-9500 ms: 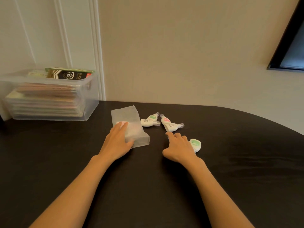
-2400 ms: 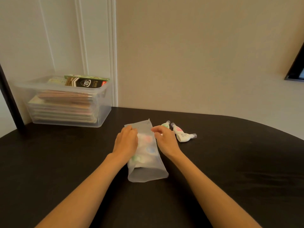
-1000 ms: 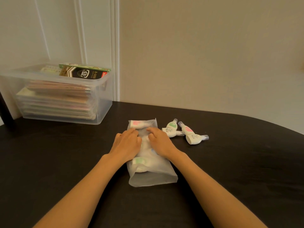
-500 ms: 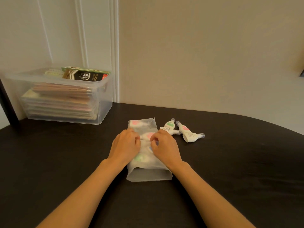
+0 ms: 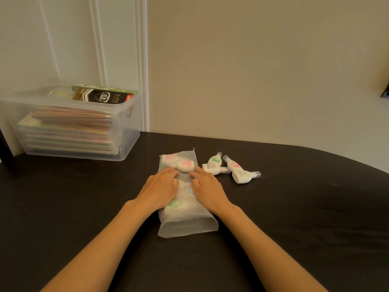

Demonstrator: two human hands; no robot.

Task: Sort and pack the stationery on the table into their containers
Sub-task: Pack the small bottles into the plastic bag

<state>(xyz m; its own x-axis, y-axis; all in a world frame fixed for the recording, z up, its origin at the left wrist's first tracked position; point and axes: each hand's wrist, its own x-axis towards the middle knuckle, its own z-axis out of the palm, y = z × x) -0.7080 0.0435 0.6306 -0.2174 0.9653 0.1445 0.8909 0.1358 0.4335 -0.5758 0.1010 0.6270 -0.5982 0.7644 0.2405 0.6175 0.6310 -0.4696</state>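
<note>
At mid-table lies a frosted pouch (image 5: 187, 225) holding tapes, with a pink tape (image 5: 185, 165) at its far mouth, at 12 o'clock. The left hand (image 5: 160, 190) and right hand (image 5: 207, 189) rest on the pouch, fingers fairly straight, tips touching the pink tape from either side, not curled round it. Loose tapes (image 5: 242, 176) lie at 2 o'clock and a clear bin (image 5: 128, 133) at 10 o'clock on the black table (image 5: 305, 207).

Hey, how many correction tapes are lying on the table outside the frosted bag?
4, clustered right of the bag: green-marked tape, left plain tape touching it, pink-marked tape, right plain tape. A fifth tape, pink, sits at the bag's mouth.
</note>
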